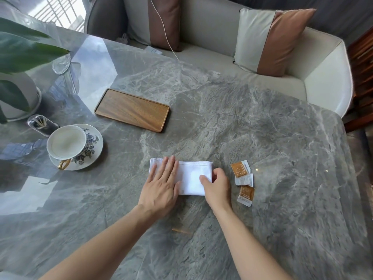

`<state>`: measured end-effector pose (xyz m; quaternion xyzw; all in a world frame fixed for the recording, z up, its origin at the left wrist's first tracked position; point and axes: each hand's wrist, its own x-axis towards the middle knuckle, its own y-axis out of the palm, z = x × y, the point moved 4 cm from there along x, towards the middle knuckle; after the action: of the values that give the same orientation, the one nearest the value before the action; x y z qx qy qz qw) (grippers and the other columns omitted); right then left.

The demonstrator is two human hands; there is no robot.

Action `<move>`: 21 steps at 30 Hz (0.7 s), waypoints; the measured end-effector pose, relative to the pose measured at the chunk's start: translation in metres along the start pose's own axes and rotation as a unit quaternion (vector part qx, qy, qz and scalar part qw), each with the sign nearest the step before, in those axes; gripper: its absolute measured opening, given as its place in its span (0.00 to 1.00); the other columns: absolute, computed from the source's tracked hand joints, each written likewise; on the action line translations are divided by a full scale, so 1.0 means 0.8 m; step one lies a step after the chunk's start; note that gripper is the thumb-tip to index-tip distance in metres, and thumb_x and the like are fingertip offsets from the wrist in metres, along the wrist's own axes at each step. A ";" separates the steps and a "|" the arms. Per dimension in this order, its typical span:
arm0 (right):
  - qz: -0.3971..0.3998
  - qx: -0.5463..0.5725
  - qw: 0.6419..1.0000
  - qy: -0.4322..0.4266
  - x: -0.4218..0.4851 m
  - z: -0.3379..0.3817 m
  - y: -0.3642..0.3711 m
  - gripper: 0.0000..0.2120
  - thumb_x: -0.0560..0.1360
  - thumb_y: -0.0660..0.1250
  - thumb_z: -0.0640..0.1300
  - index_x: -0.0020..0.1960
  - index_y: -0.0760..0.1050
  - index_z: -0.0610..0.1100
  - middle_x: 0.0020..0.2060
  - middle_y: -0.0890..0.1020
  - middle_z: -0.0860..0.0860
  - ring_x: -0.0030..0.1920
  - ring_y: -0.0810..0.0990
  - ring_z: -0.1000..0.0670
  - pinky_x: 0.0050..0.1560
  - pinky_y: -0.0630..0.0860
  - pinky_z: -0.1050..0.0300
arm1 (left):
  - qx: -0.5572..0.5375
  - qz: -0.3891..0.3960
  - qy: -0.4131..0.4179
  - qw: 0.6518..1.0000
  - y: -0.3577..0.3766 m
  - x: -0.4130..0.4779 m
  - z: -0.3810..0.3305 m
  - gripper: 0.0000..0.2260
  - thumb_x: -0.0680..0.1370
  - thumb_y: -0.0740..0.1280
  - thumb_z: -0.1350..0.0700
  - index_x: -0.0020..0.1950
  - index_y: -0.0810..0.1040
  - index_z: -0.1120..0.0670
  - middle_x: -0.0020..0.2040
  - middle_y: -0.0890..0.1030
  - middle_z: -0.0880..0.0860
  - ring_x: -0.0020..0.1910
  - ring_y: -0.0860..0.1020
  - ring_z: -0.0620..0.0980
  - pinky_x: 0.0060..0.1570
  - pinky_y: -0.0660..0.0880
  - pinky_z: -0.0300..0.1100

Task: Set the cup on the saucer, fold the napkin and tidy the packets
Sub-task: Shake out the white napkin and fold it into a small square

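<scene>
Two bare forearms enter from the bottom edge. No sleeves in view on either arm. Left hand [161, 182]: no ring, watch or glove visible. Right hand [217, 186]: likewise unadorned, wrist bare. Nails on the left fingers [169, 161] short, unpainted. Nothing else of the body in frame.

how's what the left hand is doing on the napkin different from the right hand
The left hand lies flat, fingers spread, palm down on the left part of the napkin; the right hand is curled, gripping the napkin's right edge. The left hand covers more cloth; the right hand touches only the end nearest the packets. Both rest on the napkin.
</scene>
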<state>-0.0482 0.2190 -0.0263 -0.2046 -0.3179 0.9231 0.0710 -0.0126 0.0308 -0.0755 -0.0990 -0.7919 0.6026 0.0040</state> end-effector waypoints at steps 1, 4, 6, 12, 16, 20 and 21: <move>-0.004 0.009 1.000 -0.018 -0.004 0.005 0.000 0.08 0.73 0.72 0.41 0.42 0.72 0.43 0.34 0.77 0.54 0.35 0.74 0.51 0.33 0.68 0.59 | -0.001 -0.011 -0.015 1.000 -0.001 -0.007 0.007 0.29 0.83 0.50 0.45 0.83 0.52 0.56 0.83 0.51 0.52 0.83 0.46 0.51 0.79 0.43 0.55; -0.007 0.039 0.997 -0.066 -0.020 0.024 0.009 0.05 0.74 0.71 0.40 0.47 0.74 0.44 0.38 0.81 0.52 0.39 0.79 0.49 0.41 0.76 0.52 | -0.009 0.018 -0.038 0.999 0.007 -0.019 0.019 0.31 0.83 0.47 0.43 0.83 0.46 0.55 0.83 0.44 0.50 0.82 0.39 0.50 0.79 0.38 0.53; 0.012 0.047 0.992 -0.118 -0.032 0.039 0.023 0.05 0.74 0.71 0.41 0.49 0.76 0.44 0.42 0.81 0.51 0.44 0.80 0.48 0.47 0.77 0.50 | -0.018 0.038 -0.033 0.999 0.010 -0.019 0.022 0.31 0.83 0.44 0.42 0.83 0.42 0.54 0.83 0.40 0.50 0.81 0.35 0.48 0.79 0.36 0.51; 0.141 0.033 0.960 -0.239 -0.072 0.051 0.071 0.26 0.80 0.58 0.55 0.71 0.73 0.39 0.68 0.74 0.50 0.69 0.70 0.57 0.71 0.63 0.65 | -0.392 -0.107 -0.069 0.911 -0.033 -0.028 0.047 0.24 0.85 0.51 0.46 0.78 0.67 0.52 0.80 0.65 0.48 0.80 0.59 0.43 0.78 0.56 0.44; 0.215 -0.077 0.930 -0.289 -0.082 0.032 0.104 0.27 0.82 0.54 0.44 0.79 0.58 0.38 0.79 0.56 0.49 0.80 0.52 0.52 0.79 0.47 0.60 | -0.412 -0.104 -0.138 0.895 -0.039 -0.039 0.065 0.26 0.83 0.54 0.43 0.77 0.69 0.55 0.78 0.68 0.49 0.77 0.65 0.42 0.77 0.61 0.47; 0.267 -0.168 0.898 -0.308 -0.083 0.019 0.126 0.35 0.76 0.51 0.43 0.81 0.46 0.40 0.81 0.43 0.49 0.80 0.38 0.56 0.80 0.39 0.54 | -0.371 -0.067 -0.105 0.920 -0.032 -0.038 0.071 0.24 0.84 0.60 0.50 0.78 0.66 0.56 0.79 0.66 0.51 0.78 0.63 0.44 0.77 0.62 0.48; 0.275 -0.183 0.891 -0.311 -0.083 0.018 0.128 0.37 0.75 0.51 0.43 0.81 0.44 0.40 0.80 0.41 0.50 0.80 0.36 0.56 0.80 0.38 0.53 | -0.351 -0.063 -0.095 0.929 -0.030 -0.038 0.072 0.24 0.84 0.61 0.51 0.79 0.64 0.57 0.80 0.65 0.52 0.79 0.62 0.45 0.78 0.61 0.48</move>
<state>0.0056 0.1132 -0.0571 0.0041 -0.4180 0.8477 -0.3266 0.0062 -0.0348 -0.0651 0.0137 -0.9541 0.2910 -0.0688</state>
